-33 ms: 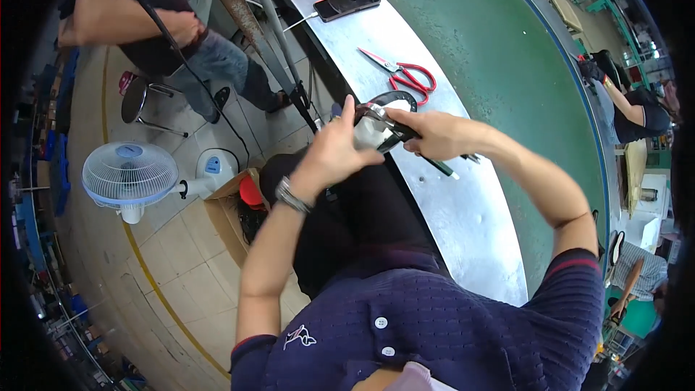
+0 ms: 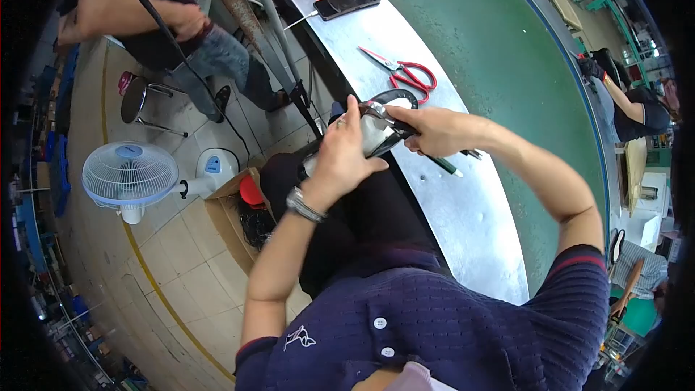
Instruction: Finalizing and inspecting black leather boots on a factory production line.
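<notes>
A black-and-white shoe (image 2: pixel 376 135), its white lining or upper framed by a dark edge, lies slanted over my lap at the bench's near edge. My left hand (image 2: pixel 342 156) holds it from the left, one finger pointing up and the thumb stretched across. My right hand (image 2: pixel 439 132) is closed round the dark handle of a metal-headed hand tool, seemingly pincers (image 2: pixel 376 108), whose head meets the shoe. Below that hand a thin green stick with a pale tip (image 2: pixel 443 166) sticks out; whether I grip it is hidden. Red-handled scissors (image 2: pixel 413 76) lie just beyond the shoe.
The metal bench edge (image 2: pixel 470 210) curves along a green surface (image 2: pixel 463 36). A phone (image 2: pixel 347 3) with a cable lies on it. At left are a fan (image 2: pixel 130 177), an open carton (image 2: pixel 230 210), a stool (image 2: pixel 135 100) and another person (image 2: pixel 137 14). More people work at far right.
My left hand has shifted slightly right and down along the shoe, uncovering its rear end by my wrist. My right hand and the tool stay nearly in place. The person at left has moved an arm.
</notes>
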`<action>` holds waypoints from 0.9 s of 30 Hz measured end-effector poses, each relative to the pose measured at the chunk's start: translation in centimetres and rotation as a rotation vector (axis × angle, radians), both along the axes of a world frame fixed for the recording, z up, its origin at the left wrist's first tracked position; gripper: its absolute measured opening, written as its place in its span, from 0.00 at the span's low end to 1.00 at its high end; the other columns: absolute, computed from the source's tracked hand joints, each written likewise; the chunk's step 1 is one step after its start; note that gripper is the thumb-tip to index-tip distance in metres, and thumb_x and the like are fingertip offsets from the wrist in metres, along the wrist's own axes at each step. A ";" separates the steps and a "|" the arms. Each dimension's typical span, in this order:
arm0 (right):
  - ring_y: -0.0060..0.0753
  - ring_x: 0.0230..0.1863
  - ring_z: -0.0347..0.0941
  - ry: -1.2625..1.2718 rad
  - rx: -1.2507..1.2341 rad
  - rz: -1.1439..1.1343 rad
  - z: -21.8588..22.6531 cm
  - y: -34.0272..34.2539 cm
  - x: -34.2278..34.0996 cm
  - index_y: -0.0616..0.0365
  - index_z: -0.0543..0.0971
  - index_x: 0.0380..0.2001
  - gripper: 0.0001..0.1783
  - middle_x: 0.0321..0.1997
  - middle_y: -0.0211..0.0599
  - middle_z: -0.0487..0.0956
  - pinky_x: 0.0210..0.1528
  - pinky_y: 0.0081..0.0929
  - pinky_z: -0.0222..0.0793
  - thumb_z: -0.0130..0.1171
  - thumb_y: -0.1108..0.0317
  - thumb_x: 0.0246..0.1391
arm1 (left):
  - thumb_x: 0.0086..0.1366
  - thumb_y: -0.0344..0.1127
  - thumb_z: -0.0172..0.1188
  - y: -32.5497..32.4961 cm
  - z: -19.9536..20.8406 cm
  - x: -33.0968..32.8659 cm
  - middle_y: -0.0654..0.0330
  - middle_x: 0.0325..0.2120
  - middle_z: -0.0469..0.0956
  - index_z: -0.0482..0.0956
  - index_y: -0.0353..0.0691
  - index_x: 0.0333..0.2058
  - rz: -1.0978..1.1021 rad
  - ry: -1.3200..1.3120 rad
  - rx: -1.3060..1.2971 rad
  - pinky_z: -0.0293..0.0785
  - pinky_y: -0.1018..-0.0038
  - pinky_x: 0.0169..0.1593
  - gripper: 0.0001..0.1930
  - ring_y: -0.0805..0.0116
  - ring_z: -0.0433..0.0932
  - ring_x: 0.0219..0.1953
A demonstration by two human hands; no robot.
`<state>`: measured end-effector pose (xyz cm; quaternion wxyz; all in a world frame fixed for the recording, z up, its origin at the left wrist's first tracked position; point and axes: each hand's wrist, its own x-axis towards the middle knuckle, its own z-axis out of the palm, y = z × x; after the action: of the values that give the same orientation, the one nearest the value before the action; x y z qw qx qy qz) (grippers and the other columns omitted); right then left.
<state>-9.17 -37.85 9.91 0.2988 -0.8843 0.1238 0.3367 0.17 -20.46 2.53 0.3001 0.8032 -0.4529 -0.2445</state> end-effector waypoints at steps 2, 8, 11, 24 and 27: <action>0.36 0.31 0.75 0.056 0.023 -0.018 0.8 0.7 0.6 0.49 0.49 0.70 0.40 0.33 0.41 0.77 0.38 0.35 0.70 0.55 0.70 0.58 | 0.42 0.33 0.76 -0.1 -2.0 -2.6 0.39 0.54 0.69 0.42 0.27 0.66 0.118 -0.289 -0.092 0.57 0.59 0.64 0.59 0.46 0.67 0.58; 0.60 0.46 0.76 -0.305 0.109 -0.288 -4.2 2.7 -4.0 0.54 0.53 0.68 0.36 0.47 0.61 0.77 0.48 0.44 0.70 0.55 0.68 0.60 | 0.41 0.30 0.75 -0.7 -2.8 -4.1 0.44 0.53 0.70 0.54 0.28 0.63 0.231 -0.320 -0.164 0.56 0.59 0.65 0.51 0.50 0.65 0.58; 0.65 0.40 0.75 -0.360 0.084 -0.311 -4.4 4.0 -5.2 0.55 0.52 0.68 0.36 0.38 0.64 0.78 0.43 0.49 0.69 0.53 0.71 0.60 | 0.40 0.28 0.74 -0.3 -3.2 -4.7 0.47 0.52 0.70 0.59 0.30 0.60 0.242 -0.330 -0.199 0.57 0.59 0.64 0.48 0.51 0.66 0.58; 0.62 0.31 0.75 -0.595 0.109 -0.230 -7.1 2.7 -6.8 0.55 0.52 0.68 0.36 0.30 0.60 0.78 0.33 0.49 0.69 0.52 0.73 0.59 | 0.42 0.31 0.74 -0.2 -3.7 -5.1 0.47 0.54 0.71 0.61 0.30 0.60 0.250 -0.419 -0.278 0.62 0.58 0.62 0.45 0.50 0.69 0.57; 0.59 0.29 0.75 -0.534 -0.030 -0.101 -6.0 1.8 -6.8 0.53 0.52 0.68 0.35 0.29 0.59 0.78 0.30 0.47 0.70 0.52 0.73 0.59 | 0.43 0.32 0.74 0.3 -4.2 -5.1 0.46 0.54 0.71 0.64 0.29 0.59 0.241 -0.467 -0.311 0.64 0.58 0.61 0.43 0.50 0.70 0.57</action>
<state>-15.95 -36.09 3.88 0.3243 -0.9387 0.0898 0.0745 -4.92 -20.15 -1.70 0.3341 0.8301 -0.4429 0.0566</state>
